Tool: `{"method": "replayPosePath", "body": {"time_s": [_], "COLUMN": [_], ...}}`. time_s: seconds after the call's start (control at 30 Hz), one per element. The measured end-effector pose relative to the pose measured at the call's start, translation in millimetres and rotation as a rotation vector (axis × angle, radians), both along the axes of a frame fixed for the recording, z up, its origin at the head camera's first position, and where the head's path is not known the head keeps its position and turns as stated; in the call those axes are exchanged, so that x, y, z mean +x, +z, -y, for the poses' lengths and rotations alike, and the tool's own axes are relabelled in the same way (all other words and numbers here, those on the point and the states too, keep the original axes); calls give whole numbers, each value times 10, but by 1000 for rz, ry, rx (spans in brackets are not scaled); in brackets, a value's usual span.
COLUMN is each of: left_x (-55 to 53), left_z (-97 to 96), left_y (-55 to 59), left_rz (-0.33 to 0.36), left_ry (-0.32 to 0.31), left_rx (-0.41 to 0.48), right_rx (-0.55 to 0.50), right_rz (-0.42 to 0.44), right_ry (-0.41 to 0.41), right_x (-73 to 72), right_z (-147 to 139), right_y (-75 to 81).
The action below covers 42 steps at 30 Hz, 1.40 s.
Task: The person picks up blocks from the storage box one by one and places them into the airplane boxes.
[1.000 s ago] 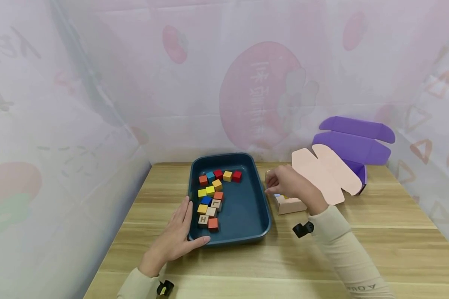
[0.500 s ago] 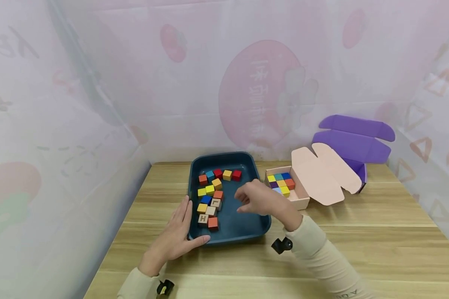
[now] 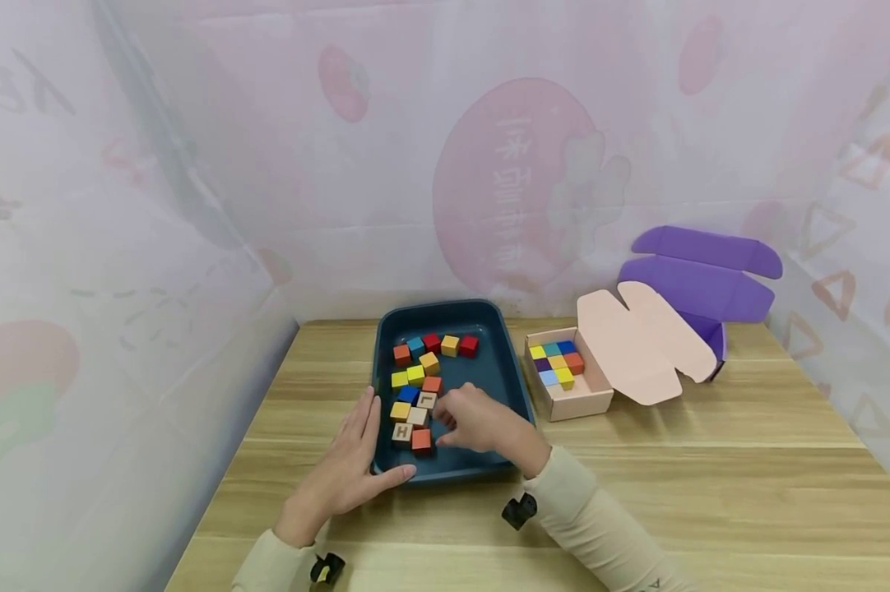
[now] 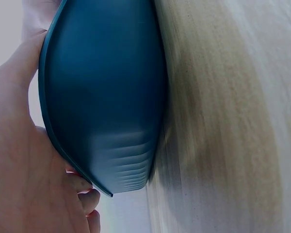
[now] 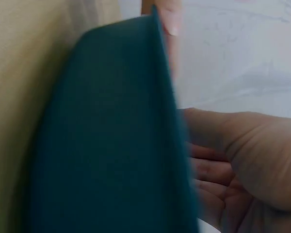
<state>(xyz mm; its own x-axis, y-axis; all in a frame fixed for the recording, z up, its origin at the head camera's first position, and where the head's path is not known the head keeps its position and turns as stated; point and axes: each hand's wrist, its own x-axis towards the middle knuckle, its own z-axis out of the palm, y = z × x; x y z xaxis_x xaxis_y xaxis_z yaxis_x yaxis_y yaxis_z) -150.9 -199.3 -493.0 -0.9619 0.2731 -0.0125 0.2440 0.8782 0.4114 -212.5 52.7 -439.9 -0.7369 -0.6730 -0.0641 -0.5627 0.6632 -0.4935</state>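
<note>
A dark teal tray (image 3: 482, 471) holds several wooden cubes, mostly coloured, grouped along its left side and far end. My left hand (image 3: 345, 460) rests on the tray's near left corner, its fingers along the left rim and its thumb over the near rim. Inside the tray, my right hand (image 3: 482, 421) is lowered beside the cubes, with thumb and fingers apart. Nearest to its fingertips are a plain cube lettered L (image 3: 427, 401) and an orange-red cube (image 3: 421, 440). In the right wrist view the tray wall (image 5: 111, 126) hides the fingertips.
Right of the tray stands a pale pink cardboard box (image 3: 581, 404), lid folded back, with several coloured cubes in rows. Behind it is an opened purple box (image 3: 704, 288). Everything stands on a wood-grain table (image 3: 748, 477); a printed cloth (image 3: 386, 205) hangs around it.
My right hand has moved left from over the pink box into the tray, beside the cubes, uncovering the box's cubes. The left hand has stayed on the tray's corner.
</note>
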Motion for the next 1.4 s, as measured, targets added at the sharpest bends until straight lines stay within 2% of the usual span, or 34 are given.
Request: {"method": "replayPosePath", "body": {"time_s": [0.17, 0.4, 0.8, 1.03, 1.4], "left_x": [-12, -6, -6, -14, -13], "left_z": [6, 14, 16, 12, 12], "left_y": [7, -2, 5, -4, 16], "left_rz": [-1, -12, -5, -1, 15], "left_ry": [-2, -8, -5, -4, 7], "left_rx": [4, 11, 13, -1, -13], "right_rx": [16, 30, 42, 21, -35], "right_rz": [12, 8, -1, 25, 23], "right_ry": [-47, -73, -53, -23, -37], "right_x": [-21, -25, -38, -21, -22], "right_z": [118, 222, 243, 141, -198], "right_y": [-144, -257, -273, -206, 79]}}
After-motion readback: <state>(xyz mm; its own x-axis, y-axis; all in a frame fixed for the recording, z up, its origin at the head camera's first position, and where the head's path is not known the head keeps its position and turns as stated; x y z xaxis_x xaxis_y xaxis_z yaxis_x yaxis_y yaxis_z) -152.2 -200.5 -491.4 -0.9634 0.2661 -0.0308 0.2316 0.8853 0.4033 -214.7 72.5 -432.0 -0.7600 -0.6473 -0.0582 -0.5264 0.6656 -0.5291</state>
